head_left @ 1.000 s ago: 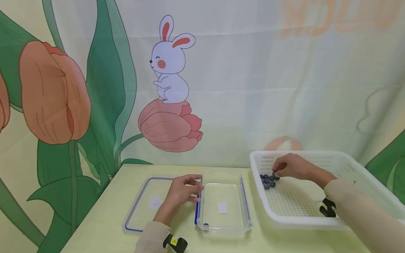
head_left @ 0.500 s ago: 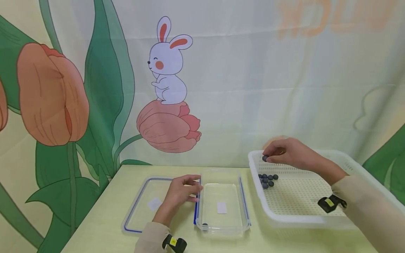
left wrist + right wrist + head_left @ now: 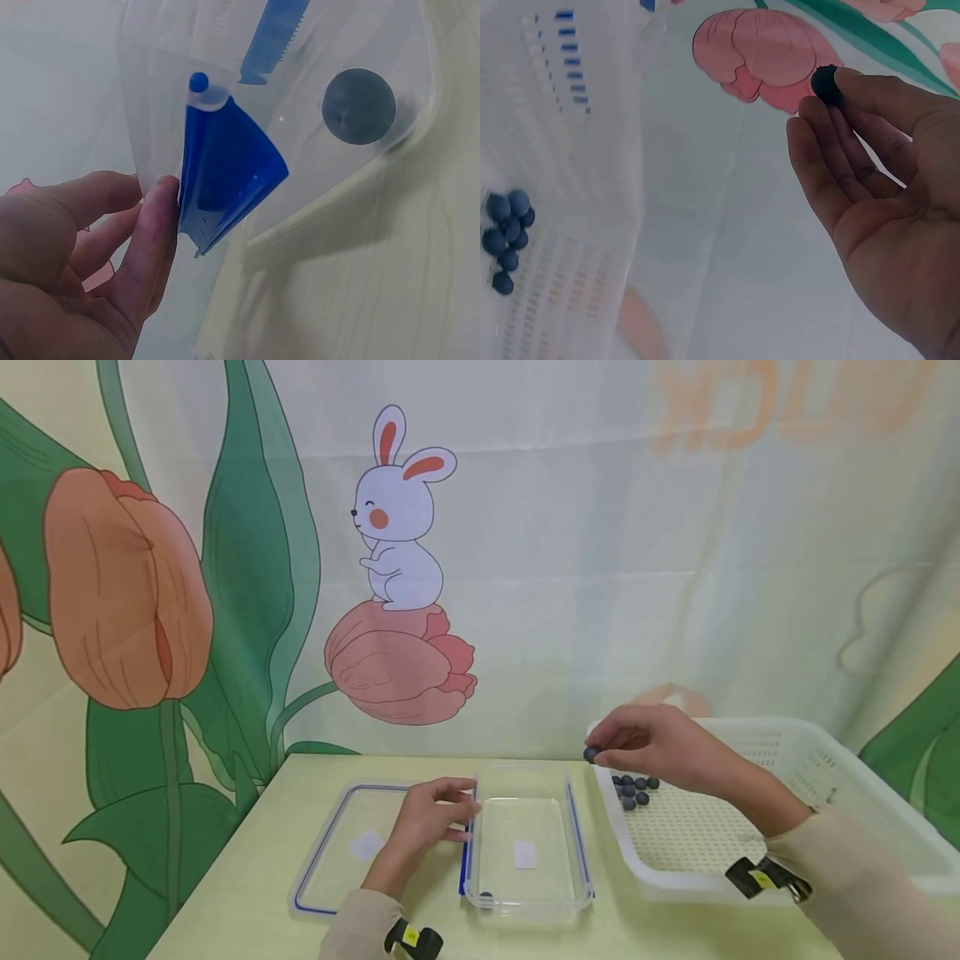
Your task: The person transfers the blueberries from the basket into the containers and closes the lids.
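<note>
Between thumb and fingertips my right hand [image 3: 660,745] pinches a blueberry [image 3: 592,753], held over the left rim of the white basket. In the right wrist view the same dark blueberry [image 3: 826,85] shows at the fingertips. Several more blueberries [image 3: 628,790] lie in the basket's left part. My left hand [image 3: 435,814] touches the left side of a clear food container [image 3: 532,897], its fingers against the wall beside a blue clip [image 3: 225,161]. One blueberry [image 3: 358,106] sits inside, in the container's near left corner.
The white perforated basket [image 3: 720,883] stands on the right of the table [image 3: 232,877]. A clear lid with a blue seal [image 3: 318,852] lies left of the container, partly behind my left hand. A printed curtain [image 3: 540,568] hangs behind the table.
My right hand has lifted a blueberry out of the basket's pile and carried it left to above the rim. The left hand stays on the container.
</note>
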Action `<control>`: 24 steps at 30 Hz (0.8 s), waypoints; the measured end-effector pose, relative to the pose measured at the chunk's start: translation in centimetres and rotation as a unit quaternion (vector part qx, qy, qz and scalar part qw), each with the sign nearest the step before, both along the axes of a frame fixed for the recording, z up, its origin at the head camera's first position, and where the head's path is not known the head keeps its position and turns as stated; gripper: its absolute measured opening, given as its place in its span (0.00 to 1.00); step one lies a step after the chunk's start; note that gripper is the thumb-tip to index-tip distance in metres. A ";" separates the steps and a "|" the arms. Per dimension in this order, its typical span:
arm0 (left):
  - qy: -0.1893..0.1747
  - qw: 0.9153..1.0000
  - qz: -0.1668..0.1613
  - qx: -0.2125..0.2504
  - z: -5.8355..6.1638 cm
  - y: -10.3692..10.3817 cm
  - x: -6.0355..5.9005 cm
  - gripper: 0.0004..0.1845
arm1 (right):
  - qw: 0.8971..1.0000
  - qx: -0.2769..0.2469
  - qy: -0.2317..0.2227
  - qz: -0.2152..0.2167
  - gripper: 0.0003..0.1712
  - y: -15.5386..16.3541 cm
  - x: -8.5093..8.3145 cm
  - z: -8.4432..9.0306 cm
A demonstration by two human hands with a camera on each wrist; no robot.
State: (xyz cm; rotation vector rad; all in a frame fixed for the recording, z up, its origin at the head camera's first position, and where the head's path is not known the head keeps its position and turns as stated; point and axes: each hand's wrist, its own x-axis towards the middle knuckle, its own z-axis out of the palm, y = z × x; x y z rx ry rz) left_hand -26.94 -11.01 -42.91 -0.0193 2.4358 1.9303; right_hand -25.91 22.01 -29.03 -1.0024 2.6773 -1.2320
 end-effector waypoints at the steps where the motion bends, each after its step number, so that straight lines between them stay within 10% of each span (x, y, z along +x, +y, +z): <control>1: 0.000 1.000 0.001 -0.001 0.0 0.0 0.0 0.21 | 1.000 -0.006 -0.003 0.003 0.11 -0.3 0.2 -0.1; 13: 0.003 1.000 -0.002 0.005 -0.2 -0.1 -0.1 0.21 | 0.998 -0.009 0.030 0.063 0.08 -4.4 2.1 -3.9; 24: 0.003 1.000 -0.003 0.007 0.0 -0.1 0.1 0.21 | 0.994 -0.019 -0.050 0.094 0.06 -7.5 3.5 -7.6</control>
